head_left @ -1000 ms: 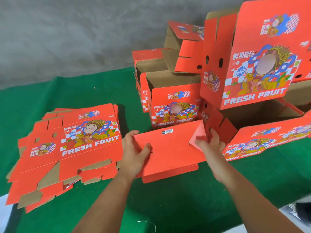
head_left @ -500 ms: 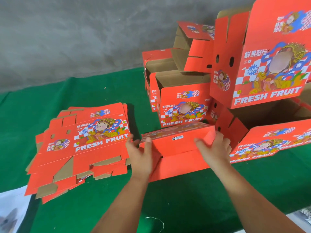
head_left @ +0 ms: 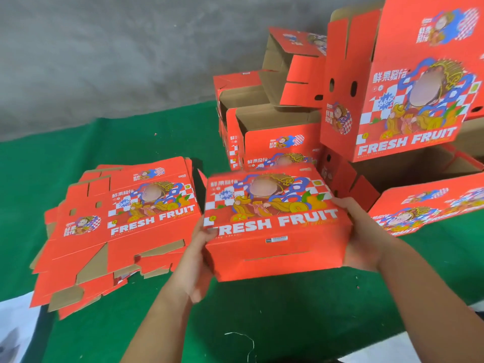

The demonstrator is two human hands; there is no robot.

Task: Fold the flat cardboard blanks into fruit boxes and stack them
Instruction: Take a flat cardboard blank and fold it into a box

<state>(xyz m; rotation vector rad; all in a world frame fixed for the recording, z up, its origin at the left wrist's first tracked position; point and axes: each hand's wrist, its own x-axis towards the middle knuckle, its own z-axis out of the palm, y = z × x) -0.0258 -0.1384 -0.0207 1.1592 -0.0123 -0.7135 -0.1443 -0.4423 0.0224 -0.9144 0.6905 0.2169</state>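
Two hands hold one folded box [head_left: 275,226] just above the green cloth [head_left: 262,310], near the middle of the view. The left hand [head_left: 195,260] grips the box's side at 9 o'clock, thumb over the printed top edge and the other fingers hidden beneath. The right hand [head_left: 362,234] grips the side at 3 o'clock, its fingers curled round the far corner and its palm flat on the side panel. The box is tilted, its printed "FRESH FRUIT" face up and toward the camera, with the plain red panel and a small white label [head_left: 276,239] below that.

At 9 o'clock from the box lies a stack of flat blanks [head_left: 117,226] on the cloth, fanned unevenly, brown cardboard showing at the lower flaps. The stack's right edge is just beside the left hand.

At 12 o'clock stand several open boxes [head_left: 267,127], brown inside, with more piled loosely on them. At 1 to 2 o'clock a large box [head_left: 408,95] leans with its printed face toward the camera. At 3 o'clock another box [head_left: 429,203] lies beyond the right hand, partly cut by the frame edge.

A grey wall [head_left: 104,53] rises behind the cloth. A thin pale thread [head_left: 243,339] lies on the cloth at 6 o'clock.
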